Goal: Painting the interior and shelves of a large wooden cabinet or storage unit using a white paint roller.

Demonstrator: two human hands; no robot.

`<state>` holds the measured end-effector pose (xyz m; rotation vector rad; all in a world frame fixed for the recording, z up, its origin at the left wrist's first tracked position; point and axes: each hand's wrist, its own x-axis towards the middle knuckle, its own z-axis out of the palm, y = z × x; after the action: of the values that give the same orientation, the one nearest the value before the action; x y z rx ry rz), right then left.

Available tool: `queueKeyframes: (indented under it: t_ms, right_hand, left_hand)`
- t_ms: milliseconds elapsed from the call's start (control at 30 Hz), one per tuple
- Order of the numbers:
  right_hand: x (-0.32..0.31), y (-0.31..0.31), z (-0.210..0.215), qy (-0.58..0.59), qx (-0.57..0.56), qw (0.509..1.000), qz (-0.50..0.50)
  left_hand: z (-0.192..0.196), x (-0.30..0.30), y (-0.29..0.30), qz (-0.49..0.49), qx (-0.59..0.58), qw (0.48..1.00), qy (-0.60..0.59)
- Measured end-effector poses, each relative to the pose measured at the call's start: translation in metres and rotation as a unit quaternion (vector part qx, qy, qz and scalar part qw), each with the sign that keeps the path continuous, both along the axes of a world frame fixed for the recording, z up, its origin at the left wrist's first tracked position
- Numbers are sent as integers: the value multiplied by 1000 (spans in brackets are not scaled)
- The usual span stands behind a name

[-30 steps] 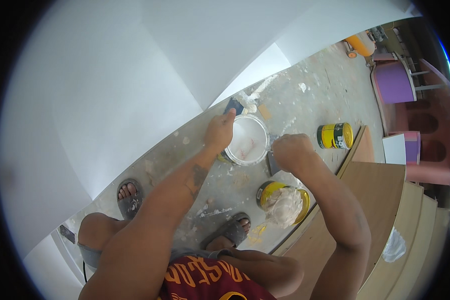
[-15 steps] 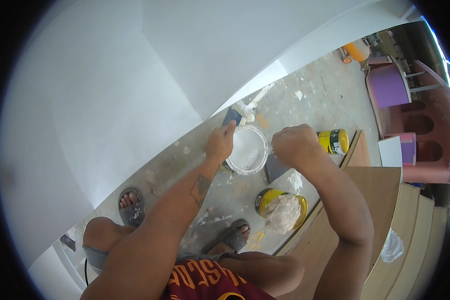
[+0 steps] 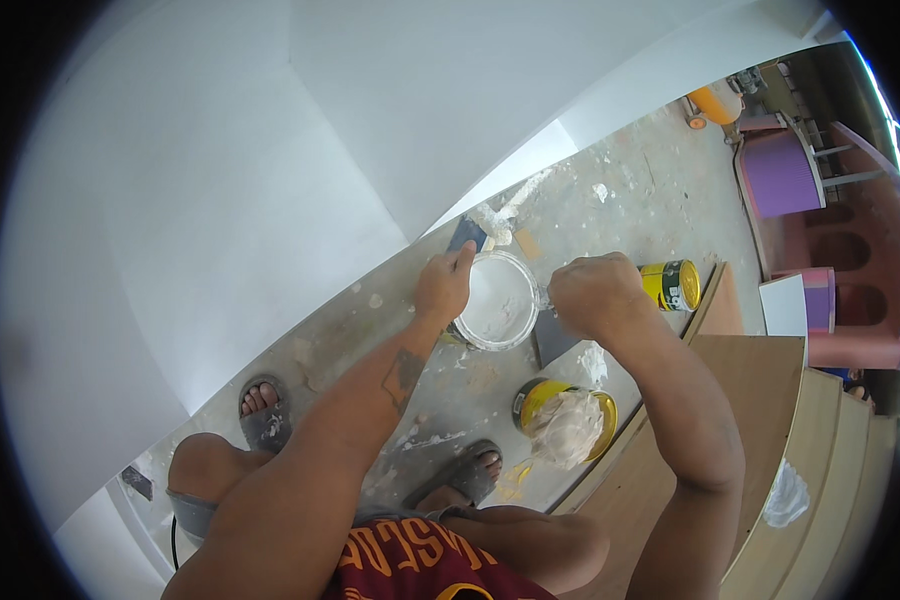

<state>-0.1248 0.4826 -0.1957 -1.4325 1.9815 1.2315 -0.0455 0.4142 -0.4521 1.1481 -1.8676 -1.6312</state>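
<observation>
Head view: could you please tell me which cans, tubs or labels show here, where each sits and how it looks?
White tub: round, white paste inside, gripped at its rim by the left hand, with the right hand at its other side.
Open can: round, yellow, heaped with pale paste, on the floor below the tub.
Closed can: yellow with dark label, lying on its side right of the right hand.

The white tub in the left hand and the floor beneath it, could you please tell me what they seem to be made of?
White tub: probably thin, semi-clear plastic, its rim translucent, white paste inside. Floor: bare concrete by its look, matte grey and splashed white.
</observation>
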Motion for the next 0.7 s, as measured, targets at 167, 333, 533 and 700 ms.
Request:
queueKeyframes:
  t_ms: [167, 333, 533, 700]
  right_hand:
    - [-30, 33, -67, -13, -32, 999, -28]
    - [-7, 22, -46, -17, -17, 1000, -10]
    - [-12, 19, -28, -12, -20, 999, -27]
    - [-23, 34, -76, -6, -32, 999, -39]
  left_hand:
    - [9, -5, 7, -5, -5, 1000, 24]
    - [-7, 0, 4, 25, 2, 999, 33]
    - [-5, -5, 2, -4, 4, 1000, 11]
    - [3, -4, 9, 14, 14, 1000, 18]
